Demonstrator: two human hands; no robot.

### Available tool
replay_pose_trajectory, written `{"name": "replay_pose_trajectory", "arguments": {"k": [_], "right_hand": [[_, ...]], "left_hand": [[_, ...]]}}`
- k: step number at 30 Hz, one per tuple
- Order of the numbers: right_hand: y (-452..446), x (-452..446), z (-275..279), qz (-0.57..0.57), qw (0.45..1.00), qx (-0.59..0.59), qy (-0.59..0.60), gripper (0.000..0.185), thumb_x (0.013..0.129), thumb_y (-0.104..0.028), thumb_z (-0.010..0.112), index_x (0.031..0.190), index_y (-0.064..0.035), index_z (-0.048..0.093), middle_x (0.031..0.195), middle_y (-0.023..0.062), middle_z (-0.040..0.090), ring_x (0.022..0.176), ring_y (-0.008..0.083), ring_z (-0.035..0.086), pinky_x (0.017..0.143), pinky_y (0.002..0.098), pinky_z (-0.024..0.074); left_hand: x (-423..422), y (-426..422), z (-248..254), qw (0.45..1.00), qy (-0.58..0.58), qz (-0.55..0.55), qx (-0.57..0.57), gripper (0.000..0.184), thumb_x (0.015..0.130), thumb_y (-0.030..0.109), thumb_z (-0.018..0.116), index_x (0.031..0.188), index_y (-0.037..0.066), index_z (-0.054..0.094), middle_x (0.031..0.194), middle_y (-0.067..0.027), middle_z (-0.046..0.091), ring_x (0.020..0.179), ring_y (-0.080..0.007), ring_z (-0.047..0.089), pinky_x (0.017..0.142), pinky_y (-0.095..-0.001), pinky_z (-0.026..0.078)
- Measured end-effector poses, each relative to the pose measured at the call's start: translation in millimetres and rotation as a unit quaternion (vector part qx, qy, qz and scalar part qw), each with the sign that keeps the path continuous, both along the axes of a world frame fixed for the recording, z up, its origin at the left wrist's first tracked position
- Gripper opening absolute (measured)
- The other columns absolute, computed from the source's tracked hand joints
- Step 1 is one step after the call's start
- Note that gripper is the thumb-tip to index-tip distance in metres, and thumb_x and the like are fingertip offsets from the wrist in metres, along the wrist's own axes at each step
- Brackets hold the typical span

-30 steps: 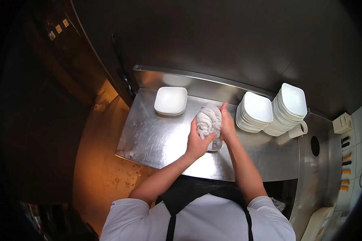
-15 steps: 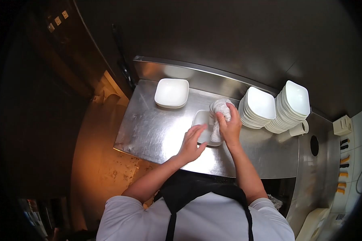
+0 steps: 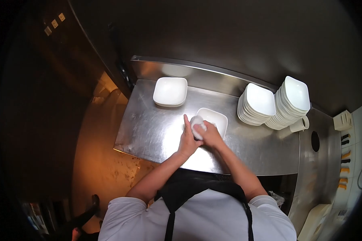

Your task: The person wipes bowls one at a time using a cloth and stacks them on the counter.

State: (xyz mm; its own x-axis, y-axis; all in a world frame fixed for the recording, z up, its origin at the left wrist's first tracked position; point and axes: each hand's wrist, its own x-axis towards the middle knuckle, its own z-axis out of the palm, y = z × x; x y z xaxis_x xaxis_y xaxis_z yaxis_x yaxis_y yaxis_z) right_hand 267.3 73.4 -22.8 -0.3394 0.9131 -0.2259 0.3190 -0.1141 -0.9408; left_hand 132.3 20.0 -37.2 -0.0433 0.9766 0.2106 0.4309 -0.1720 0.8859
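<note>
A white cloth (image 3: 197, 125), bunched into a small wad, is between my two hands over the left side of a white square bowl (image 3: 216, 117). My right hand (image 3: 211, 135) is closed on the cloth from the right. On the other side, my left hand (image 3: 187, 141) cups the cloth, one finger stretched up past it; its other fingers are partly hidden. The bowl sits on the steel counter (image 3: 149, 132) in front of me, its near left part covered by my hands and the cloth.
Farther left stands a short stack of white bowls (image 3: 170, 91). Two tall stacks, a nearer one (image 3: 260, 100) and a farther one (image 3: 296, 96), rise at the right beside a white mug (image 3: 299, 124). A raised steel ledge (image 3: 205, 74) runs along the back. The counter has a round hole (image 3: 315, 141) at right.
My right hand has brought the cloth left and toward me, bunching it smaller. My left hand has come up against the cloth, and more of the bowl's right side shows.
</note>
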Motion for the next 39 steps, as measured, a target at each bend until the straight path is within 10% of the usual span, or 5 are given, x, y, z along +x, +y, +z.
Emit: {"name": "replay_pose_trajectory", "arguments": {"k": [4, 9, 21, 25, 39], "right_hand": [[9.4, 44.9, 37.4, -0.153, 0.899, -0.169, 0.374, 0.049, 0.099, -0.044, 0.055, 0.122, -0.0013, 0.061, 0.108, 0.0094, 0.069, 0.089, 0.0193, 0.069, 0.077, 0.0334, 0.0563], [1.0, 111.1, 79.9, -0.265, 0.868, 0.032, 0.420, 0.059, 0.102, -0.048, 0.045, 0.137, -0.0012, 0.050, 0.128, 0.0141, 0.062, 0.111, 0.0233, 0.064, 0.094, 0.0384, 0.0527], [-32.0, 60.2, 68.4, -0.322, 0.872, 0.360, 0.080, 0.045, 0.095, -0.029, 0.060, 0.130, -0.0025, 0.053, 0.125, 0.0170, 0.058, 0.111, 0.0298, 0.060, 0.091, 0.0424, 0.0522], [15.6, 106.9, 63.5, -0.201, 0.786, -0.193, 0.552, 0.041, 0.096, -0.037, 0.056, 0.124, -0.0072, 0.055, 0.124, 0.0155, 0.057, 0.110, 0.0322, 0.060, 0.085, 0.0437, 0.0560], [-44.7, 65.7, 84.7, -0.210, 0.840, -0.245, 0.437, 0.062, 0.093, -0.055, 0.057, 0.125, -0.0021, 0.058, 0.095, 0.0126, 0.068, 0.066, 0.0199, 0.067, 0.043, 0.0282, 0.0488]], "left_hand": [[2.5, -2.0, 20.4, 0.965, 0.254, -0.034, 0.063, 0.136, 0.062, 0.050, 0.087, 0.154, -0.003, 0.002, 0.151, -0.0349, 0.029, 0.144, -0.0498, 0.022, 0.114, -0.0654, 0.018], [22.5, 8.3, 3.5, 0.862, 0.444, -0.195, 0.145, 0.064, 0.084, 0.020, 0.068, 0.141, 0.000, 0.045, 0.146, -0.0269, 0.043, 0.139, -0.0476, 0.035, 0.109, -0.0719, 0.019], [45.5, -1.9, 88.4, 0.950, -0.003, -0.311, 0.008, 0.035, 0.086, 0.008, 0.062, 0.120, 0.001, 0.060, 0.093, -0.0224, 0.070, 0.086, -0.0397, 0.070, 0.075, -0.0443, 0.055], [57.5, -9.0, 96.3, 0.916, 0.027, -0.330, 0.227, 0.046, 0.092, 0.009, 0.062, 0.135, -0.003, 0.052, 0.131, -0.0234, 0.059, 0.118, -0.0397, 0.060, 0.108, -0.0450, 0.045], [-107.4, 104.2, 38.5, 0.891, 0.436, -0.031, 0.124, 0.032, 0.090, 0.015, 0.063, 0.122, 0.013, 0.064, 0.122, -0.0120, 0.068, 0.108, -0.0366, 0.066, 0.087, -0.0464, 0.054]]}}
